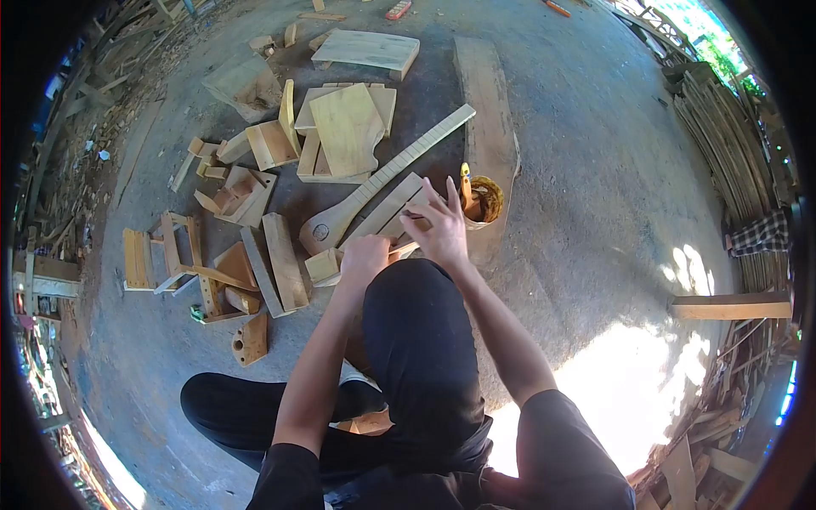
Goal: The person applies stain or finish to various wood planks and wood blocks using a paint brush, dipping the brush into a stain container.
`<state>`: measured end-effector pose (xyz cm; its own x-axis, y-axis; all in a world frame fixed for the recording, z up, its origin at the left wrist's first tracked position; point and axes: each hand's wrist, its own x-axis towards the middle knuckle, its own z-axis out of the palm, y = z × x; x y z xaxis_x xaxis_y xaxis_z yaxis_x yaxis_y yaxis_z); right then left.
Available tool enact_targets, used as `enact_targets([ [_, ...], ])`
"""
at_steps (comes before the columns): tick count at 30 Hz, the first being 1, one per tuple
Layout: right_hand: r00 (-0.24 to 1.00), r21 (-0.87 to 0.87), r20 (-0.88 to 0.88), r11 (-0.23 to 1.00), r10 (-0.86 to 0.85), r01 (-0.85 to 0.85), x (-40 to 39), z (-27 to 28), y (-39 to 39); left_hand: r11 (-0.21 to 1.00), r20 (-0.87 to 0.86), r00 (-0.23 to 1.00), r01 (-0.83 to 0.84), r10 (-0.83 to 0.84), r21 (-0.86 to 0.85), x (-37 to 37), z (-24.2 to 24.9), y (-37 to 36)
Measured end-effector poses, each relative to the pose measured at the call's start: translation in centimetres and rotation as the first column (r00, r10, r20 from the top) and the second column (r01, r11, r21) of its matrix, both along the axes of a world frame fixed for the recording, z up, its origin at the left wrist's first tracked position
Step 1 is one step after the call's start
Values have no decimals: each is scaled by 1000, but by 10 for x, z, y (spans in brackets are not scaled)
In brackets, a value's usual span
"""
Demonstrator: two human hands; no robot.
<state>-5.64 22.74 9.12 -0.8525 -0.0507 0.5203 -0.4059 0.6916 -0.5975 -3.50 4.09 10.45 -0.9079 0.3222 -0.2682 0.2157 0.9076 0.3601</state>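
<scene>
My left hand (366,257) is closed beside a small wooden piece (403,251) in front of my raised knee; what its fingers hold is mostly hidden. Just to the right, my right hand (439,230) is raised, with some fingers stretched up and the thumb and index finger close together. Beyond both hands lies a wooden board (387,209). A long guitar-shaped wooden piece (374,185) with a marked neck stretches behind it. Beside my right hand stands a round tub (484,201) with brown contents and a yellow-handled tool (466,181).
Wooden blocks and boxes (274,143) lie on the concrete floor to the left and ahead. A long plank (486,102) lies beyond the tub. Stacked slats (722,144) line the right side, near a checked cloth or sleeve (759,235). A beam (733,306) juts in there.
</scene>
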Motion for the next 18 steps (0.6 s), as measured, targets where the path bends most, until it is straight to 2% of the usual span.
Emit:
enact_targets([
  [1, 1000, 2, 2, 1000, 3, -3, -6, -2, 9, 1000, -28, 1000, 7, -6, 18, 1, -1, 0],
  [3, 993, 14, 55, 995, -103, 102, -22, 2, 22, 1000, -37, 999, 17, -16, 21, 3, 1, -1],
  [4, 982, -31, -12, 982, -188, 187, -18, 5, 16, 999, -57, 998, 35, -34, 18, 2, 4, -1],
  [5, 982, -33, -17, 982, -188, 188, -12, 9, 14, 999, -63, 997, 36, -35, 18, 1, 3, -3],
  [7, 990, 124, -44, 984, 133, -127, 1, 9, 18, 997, -169, 985, 45, -33, 66, 5, -2, -3],
  [8, 971, 54, 65, 971, 231, -235, -10, 0, 28, 996, -165, 986, 43, -31, 73, 5, -6, -4],
  [9, 970, 57, 72, 970, 233, -237, -12, -2, 27, 997, -145, 989, 49, -40, 56, 4, -6, -4],
  [11, 996, -32, 36, 996, -83, 84, -18, -5, 21, 998, -129, 991, 46, -41, 39, 3, -7, -4],
  [12, 999, -7, 29, 1000, 20, -19, -13, -5, 18, 999, -138, 989, 46, -44, 19, 3, -10, -4],
  [13, 999, -8, 28, 1000, 21, -21, -12, -7, 18, 999, -145, 988, 48, -47, -1, 3, -13, -3],
  [15, 977, 70, 76, 977, 198, -203, -9, -6, 23, 998, -153, 987, 56, -57, -6, 2, -17, -5],
  [16, 987, -19, 101, 992, 128, -127, -14, -3, 24, 997, -164, 984, 71, -72, -11, 2, -18, -4],
  [18, 988, 3, 100, 993, 116, -117, -12, 2, 21, 997, -168, 983, 78, -77, -6, 4, -18, -3],
])
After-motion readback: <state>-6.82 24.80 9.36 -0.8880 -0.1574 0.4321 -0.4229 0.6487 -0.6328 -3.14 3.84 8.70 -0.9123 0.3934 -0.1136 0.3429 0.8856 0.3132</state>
